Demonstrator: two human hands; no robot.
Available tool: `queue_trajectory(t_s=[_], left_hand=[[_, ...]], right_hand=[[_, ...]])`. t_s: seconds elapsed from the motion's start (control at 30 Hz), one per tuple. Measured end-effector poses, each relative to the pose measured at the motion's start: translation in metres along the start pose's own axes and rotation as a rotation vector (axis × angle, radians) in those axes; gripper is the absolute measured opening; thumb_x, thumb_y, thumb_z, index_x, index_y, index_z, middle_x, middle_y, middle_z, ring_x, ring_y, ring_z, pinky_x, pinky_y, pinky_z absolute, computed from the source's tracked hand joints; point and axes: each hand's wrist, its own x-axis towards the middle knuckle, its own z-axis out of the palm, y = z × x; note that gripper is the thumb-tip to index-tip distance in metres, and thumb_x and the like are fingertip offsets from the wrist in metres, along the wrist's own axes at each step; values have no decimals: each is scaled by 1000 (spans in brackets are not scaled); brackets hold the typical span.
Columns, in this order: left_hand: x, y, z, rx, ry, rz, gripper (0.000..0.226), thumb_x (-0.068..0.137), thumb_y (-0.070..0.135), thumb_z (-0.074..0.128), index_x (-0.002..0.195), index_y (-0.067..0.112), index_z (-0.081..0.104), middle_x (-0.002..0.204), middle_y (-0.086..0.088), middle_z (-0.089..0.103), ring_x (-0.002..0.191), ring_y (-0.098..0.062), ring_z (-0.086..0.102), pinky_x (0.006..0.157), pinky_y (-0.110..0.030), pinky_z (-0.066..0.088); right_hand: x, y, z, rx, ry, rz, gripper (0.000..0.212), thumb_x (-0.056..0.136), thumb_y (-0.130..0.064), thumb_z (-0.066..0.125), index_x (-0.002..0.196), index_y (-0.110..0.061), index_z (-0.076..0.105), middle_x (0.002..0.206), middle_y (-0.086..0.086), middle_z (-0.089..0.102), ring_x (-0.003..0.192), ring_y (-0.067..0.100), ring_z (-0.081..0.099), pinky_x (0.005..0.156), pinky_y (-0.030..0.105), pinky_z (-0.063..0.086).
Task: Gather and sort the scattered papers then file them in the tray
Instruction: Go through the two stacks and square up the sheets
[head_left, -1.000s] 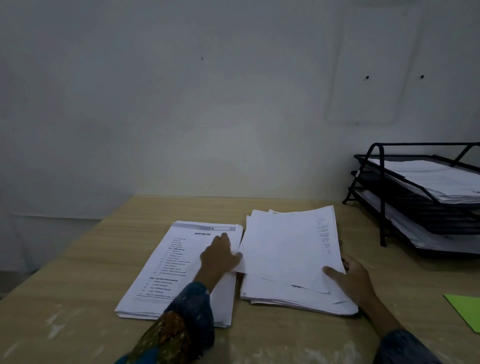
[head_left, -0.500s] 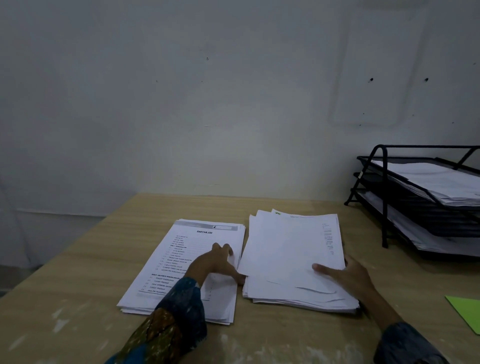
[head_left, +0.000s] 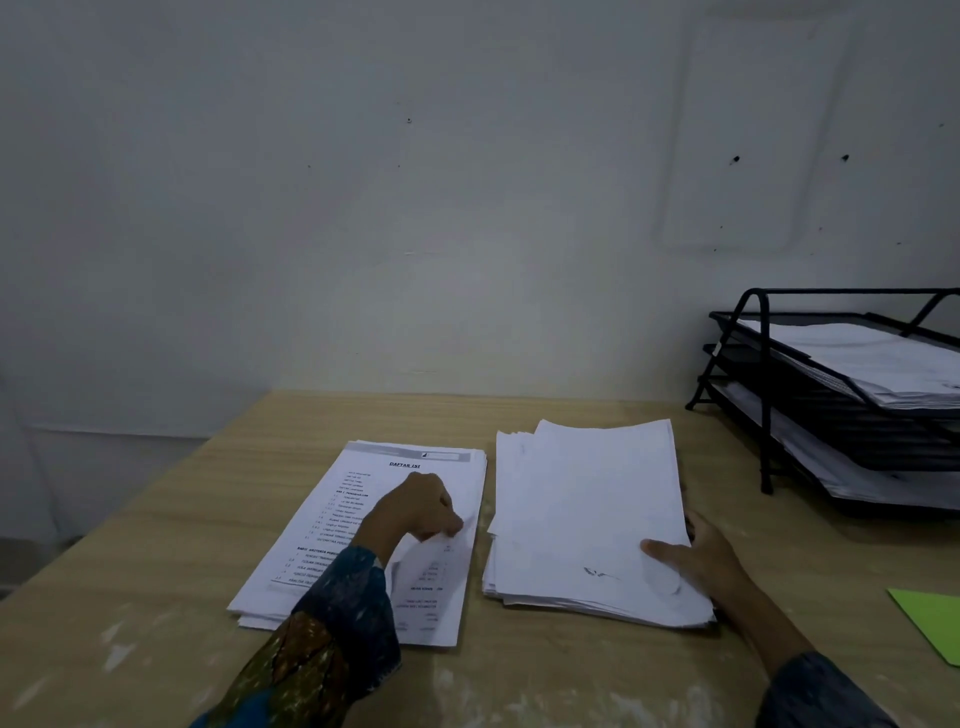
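Since earlier, left hand (head_left: 421, 506) curled loosely onto printed stack (head_left: 363, 535); right hand (head_left: 696, 561) pinches blank stack (head_left: 587, 514); sorting; next, carry toward tray (head_left: 763, 395) at two o'clock

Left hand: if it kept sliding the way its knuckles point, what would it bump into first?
The left hand lies on the printed stack, pointing right. Going straight on, it would probably first meet the left edge of the blank-topped stack beside it, across a narrow strip of table.

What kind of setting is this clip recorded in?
Probably a plain office or home desk: a wooden table against a bare wall, a black stacked paper tray, and two piles of printed documents.
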Motion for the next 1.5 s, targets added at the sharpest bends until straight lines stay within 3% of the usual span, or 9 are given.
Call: queue_trajectory(t_s=[0.17, 0.37, 0.77, 0.87, 1.0, 1.07, 1.27, 1.37, 1.5], left_hand=[[-3, 13, -16, 83, 395, 38, 35, 78, 5, 53, 46, 11, 40, 50, -3, 42, 43, -10, 36, 44, -17, 31], [-12, 52, -20, 102, 681, 164, 21, 86, 13, 52, 86, 1, 70, 82, -14, 68, 73, -26, 66, 67, -27, 52], [8, 146, 74, -105, 346, 308, 24, 93, 19, 47, 102, 5, 64, 104, -12, 68, 95, -26, 64, 84, -34, 51], [12, 158, 87, -298, 172, 259, 19, 94, 19, 48, 102, 7, 61, 102, -12, 66, 75, -24, 66, 79, -35, 55], [10, 159, 92, -568, -79, 178, 12, 95, 18, 47, 101, 13, 56, 101, -5, 58, 64, -18, 64, 70, -33, 57], [14, 148, 88, -499, -38, 213, 17, 95, 20, 46, 105, 11, 57, 99, -4, 59, 76, -22, 68, 73, -35, 57], [31, 81, 47, -141, 233, 175, 28, 87, 4, 45, 111, 7, 59, 118, -10, 60, 110, -26, 58, 95, -38, 48], [37, 47, 25, -2, 213, 46, 33, 86, 12, 51, 119, 4, 52, 124, -14, 53, 117, -30, 52, 97, -38, 46], [31, 20, 7, 132, -28, -139, 80, 70, 31, 74, 138, 15, 33, 143, -13, 33, 127, -31, 42, 100, -42, 45]], right_hand=[[-1, 3, 2, -5, 19, -30, 59, 76, -18, 75, 128, -7, 49, 126, 14, 59, 94, 19, 54, 81, 31, 46], [-3, 5, 4, -24, 44, -73, 56, 78, -18, 74, 127, -7, 50, 124, 14, 61, 93, 18, 54, 80, 30, 44], [-7, 4, 6, -31, 35, -100, 46, 85, -24, 66, 126, -11, 50, 105, 1, 59, 79, 5, 55, 57, 16, 43], [-7, 0, 6, 15, 96, -74, 28, 93, -34, 52, 111, -14, 59, 91, 1, 63, 71, 8, 55, 50, 19, 44], [-10, -4, 4, 95, 123, -66, 41, 86, -49, 50, 83, -10, 61, 66, 4, 54, 56, 11, 48, 44, 16, 37], [-11, -3, 3, 98, 95, -84, 32, 82, -44, 62, 97, -16, 63, 81, -4, 63, 68, 6, 57, 52, 14, 40], [-11, 1, 1, -92, 88, -111, 70, 67, -31, 82, 125, -8, 51, 121, 9, 62, 92, 15, 56, 66, 19, 45], [-10, 2, 1, -77, 80, -126, 68, 71, -25, 80, 128, -6, 48, 126, 12, 59, 97, 20, 56, 79, 27, 46], [-9, 1, 2, -29, 73, -125, 58, 78, -13, 74, 129, -4, 48, 127, 15, 59, 94, 17, 53, 80, 28, 44]])
